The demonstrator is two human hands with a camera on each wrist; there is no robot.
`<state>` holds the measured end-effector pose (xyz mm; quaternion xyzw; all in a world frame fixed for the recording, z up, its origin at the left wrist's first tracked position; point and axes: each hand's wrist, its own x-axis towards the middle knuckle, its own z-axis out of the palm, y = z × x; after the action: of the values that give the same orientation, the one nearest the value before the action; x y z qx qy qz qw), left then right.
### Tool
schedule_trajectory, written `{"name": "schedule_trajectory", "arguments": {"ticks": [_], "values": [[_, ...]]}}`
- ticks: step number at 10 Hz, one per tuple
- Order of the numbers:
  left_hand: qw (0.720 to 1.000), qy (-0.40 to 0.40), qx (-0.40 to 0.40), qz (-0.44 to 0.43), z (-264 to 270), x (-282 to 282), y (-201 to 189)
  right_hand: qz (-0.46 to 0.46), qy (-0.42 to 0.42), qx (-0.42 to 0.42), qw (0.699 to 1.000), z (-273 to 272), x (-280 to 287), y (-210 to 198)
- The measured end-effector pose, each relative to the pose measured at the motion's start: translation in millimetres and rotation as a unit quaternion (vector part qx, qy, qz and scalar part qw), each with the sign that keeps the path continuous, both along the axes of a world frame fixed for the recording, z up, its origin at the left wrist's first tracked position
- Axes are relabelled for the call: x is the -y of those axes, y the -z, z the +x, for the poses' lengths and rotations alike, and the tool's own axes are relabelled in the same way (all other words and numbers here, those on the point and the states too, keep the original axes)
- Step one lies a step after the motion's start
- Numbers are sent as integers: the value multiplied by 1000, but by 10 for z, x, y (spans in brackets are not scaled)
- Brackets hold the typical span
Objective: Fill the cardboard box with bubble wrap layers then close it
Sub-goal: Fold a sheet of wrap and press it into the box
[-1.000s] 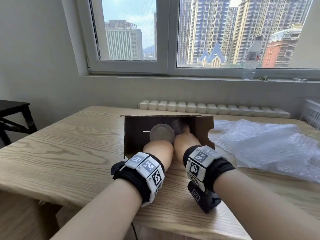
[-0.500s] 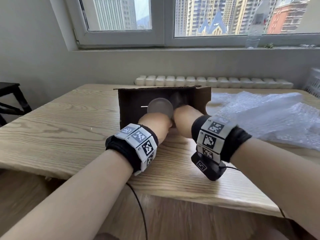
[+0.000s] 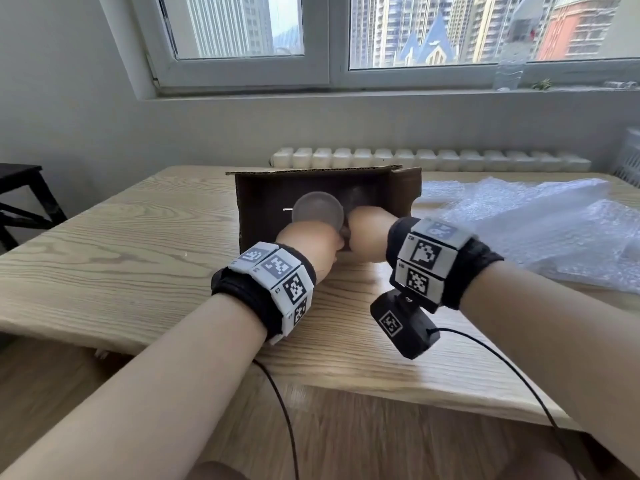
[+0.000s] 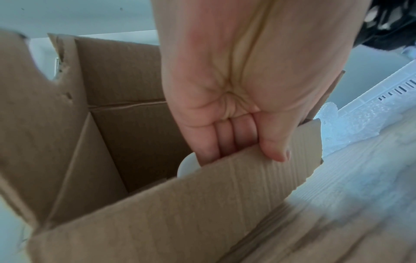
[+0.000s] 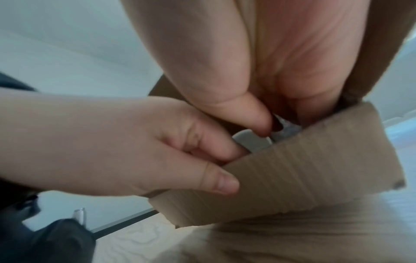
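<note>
A brown cardboard box (image 3: 270, 202) stands open on the wooden table (image 3: 104, 254). My left hand (image 3: 308, 240) grips its near wall (image 4: 202, 195), fingers (image 4: 225, 140) curled inside and thumb outside. A grey translucent disc (image 3: 318, 211) sits inside the box just beyond those fingers, and shows in the right wrist view as the disc (image 5: 247, 140). My right hand (image 3: 367, 230) reaches in beside the left, its thumb (image 5: 254, 121) curled onto the disc's edge; its fingers are hidden behind the cardboard (image 5: 315, 169). A loose sheet of bubble wrap (image 3: 536, 230) lies on the table to the right.
A white radiator (image 3: 415, 159) runs behind the table under the window. A black stool (image 3: 20, 202) stands at the far left, a white slatted basket (image 3: 632, 154) at the far right. A clear bottle (image 3: 512, 64) is on the sill.
The head view has tilted downward. Both hands have stayed at the box's near wall with the disc; the box has not visibly shifted.
</note>
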<state>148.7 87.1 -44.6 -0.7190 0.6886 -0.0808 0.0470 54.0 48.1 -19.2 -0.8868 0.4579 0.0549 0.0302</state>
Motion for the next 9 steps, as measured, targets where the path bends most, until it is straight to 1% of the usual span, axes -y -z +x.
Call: {"name": "schedule_trajectory", "arguments": {"ticks": [1, 2, 3, 4, 5, 6, 7, 8, 9], "values": [[1000, 3, 7, -1, -9, -22, 0, -17, -6, -84, 996, 19, -19, 1], [1000, -2, 10, 11, -40, -21, 14, 15, -9, -29, 999, 33, 64, 87], [1000, -15, 7, 10, -49, -7, 25, 12, -17, 40, 999, 1, 69, 72], [1000, -8, 12, 6, -41, -16, 3, 42, 8, 101, 994, -5, 78, 7], [1000, -5, 8, 11, -36, -20, -38, 46, 10, 116, 992, -68, 29, -7], [1000, -5, 1, -1, -2, 22, -115, -11, -16, 106, 994, -174, -48, -37], [1000, -15, -11, -19, 11, 89, -205, -46, -41, 229, 971, -371, -73, -1], [998, -42, -23, -36, -8, 150, -266, -59, -38, 363, 929, -591, -78, 27], [994, -64, -33, -78, -45, 185, -290, -93, 2, 399, 912, -772, -16, 32]]}}
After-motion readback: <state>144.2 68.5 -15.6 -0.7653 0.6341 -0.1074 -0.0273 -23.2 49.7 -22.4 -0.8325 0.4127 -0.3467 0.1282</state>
